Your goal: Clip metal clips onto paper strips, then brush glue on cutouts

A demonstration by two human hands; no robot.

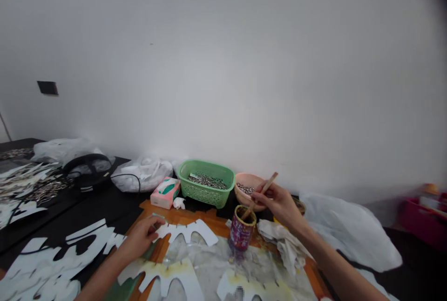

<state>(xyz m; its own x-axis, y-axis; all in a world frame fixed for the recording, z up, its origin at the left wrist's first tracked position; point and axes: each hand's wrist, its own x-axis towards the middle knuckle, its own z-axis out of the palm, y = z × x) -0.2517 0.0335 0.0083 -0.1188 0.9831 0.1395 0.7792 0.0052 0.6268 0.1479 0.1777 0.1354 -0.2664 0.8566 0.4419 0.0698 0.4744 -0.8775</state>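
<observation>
My right hand (275,201) pinches a flat wooden stick (269,182), tilted, with its lower end hidden inside a paint-stained purple can (240,233). The can has a yellow-crusted rim. On the left, the curled fingers of my left hand (143,236) are at the end of a white cut-out piece (200,230) with arched notches. Closer to me lie another scalloped white piece (181,273) and a third white piece (232,282), both with yellowish smears along their upper edges. They rest on a stained, whitish sheet (213,263) over an orange-brown board.
Behind are a green basket (206,194) and a pink bowl (240,194), both holding small metal parts, and a tissue box (165,192). A crumpled cloth (284,245) and plastic bag (352,231) lie right. White cut-outs (45,268) pile up left.
</observation>
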